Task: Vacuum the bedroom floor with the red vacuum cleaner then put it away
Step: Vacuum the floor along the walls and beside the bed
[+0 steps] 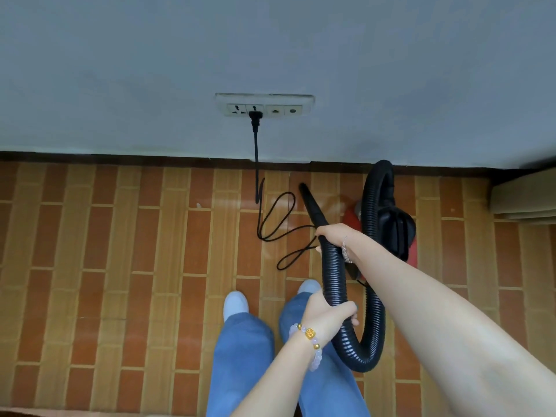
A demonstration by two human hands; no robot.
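Red vacuum cleaner [350,219]: stands on the brick-pattern floor [120,236] at 3 o'clock, close to the skirting, its red body largely covered by its black top and handle.

Black ribbed hose [332,275]: rises from the cleaner in an arch, drops to a loop at 5 o'clock, then climbs to the tapered nozzle [313,207]. The nozzle tip points toward 11 o'clock, just above the floor.

Right hand [334,236]: fingers wrapped round the hose where it joins the nozzle, just right of centre.

Left hand [331,310]: at 5 o'clock, fingers curled round the hose lower down. A bead bracelet [313,341] sits on that wrist.

Power cord [256,152]: its plug [255,117] is seated in the wall socket panel [285,99] at 12 o'clock. The cord hangs straight down the wall [120,70] and lies in loose loops on the floor beside the nozzle.

White shoes [236,303] and blue trousers [240,356] occupy 6 o'clock.
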